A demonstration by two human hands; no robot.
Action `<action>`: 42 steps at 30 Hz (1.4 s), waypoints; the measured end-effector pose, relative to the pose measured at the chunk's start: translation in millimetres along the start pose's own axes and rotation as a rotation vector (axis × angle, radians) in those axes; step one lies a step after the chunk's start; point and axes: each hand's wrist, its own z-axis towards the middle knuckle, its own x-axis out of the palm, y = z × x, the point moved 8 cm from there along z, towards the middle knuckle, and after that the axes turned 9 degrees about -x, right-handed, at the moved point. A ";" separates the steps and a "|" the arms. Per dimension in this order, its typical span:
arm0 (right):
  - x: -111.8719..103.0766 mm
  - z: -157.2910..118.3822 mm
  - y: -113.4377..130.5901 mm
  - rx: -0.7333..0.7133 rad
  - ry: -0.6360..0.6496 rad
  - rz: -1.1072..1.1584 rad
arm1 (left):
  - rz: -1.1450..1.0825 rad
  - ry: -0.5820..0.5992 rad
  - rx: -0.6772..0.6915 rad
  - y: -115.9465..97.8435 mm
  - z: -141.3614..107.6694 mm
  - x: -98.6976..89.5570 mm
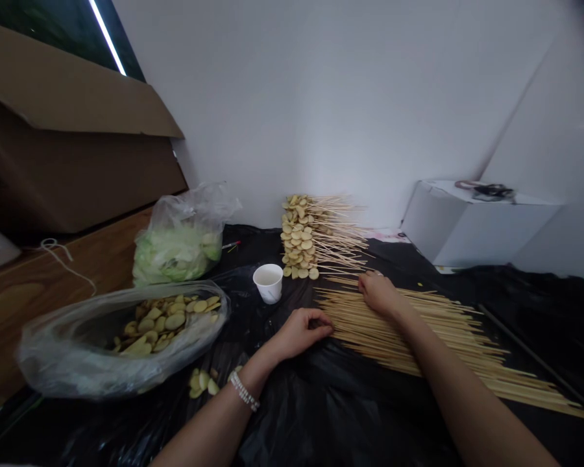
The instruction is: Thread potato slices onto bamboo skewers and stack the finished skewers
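Many bare wooden skewers (379, 331) lie spread on black plastic sheeting. My left hand (305, 332) is at their left ends, fingers curved with a gap between thumb and forefinger; nothing shows in it. Over the upper part of the skewers is my right hand (378, 293), its fingers bent down at the sticks; whether it grips one is hidden. Behind the hands stands a stack of skewers threaded with pale yellow slices (299, 240), sticks pointing right. A clear bag of loose slices (161, 324) lies open on the left. A white paper cup (268, 283) stands between the bag and the stack.
A tied clear bag of pale green vegetable (178, 250) sits at the back left, beside a large cardboard box (78, 162). A few loose slices (203, 383) lie near my left forearm. A white box (467, 227) stands back right; a dark rod lies right of the skewers.
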 end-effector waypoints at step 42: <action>23.0 -17.9 129.1 -0.472 0.038 -0.130 | -0.235 -0.227 -0.207 -30.6 -100.9 -175.4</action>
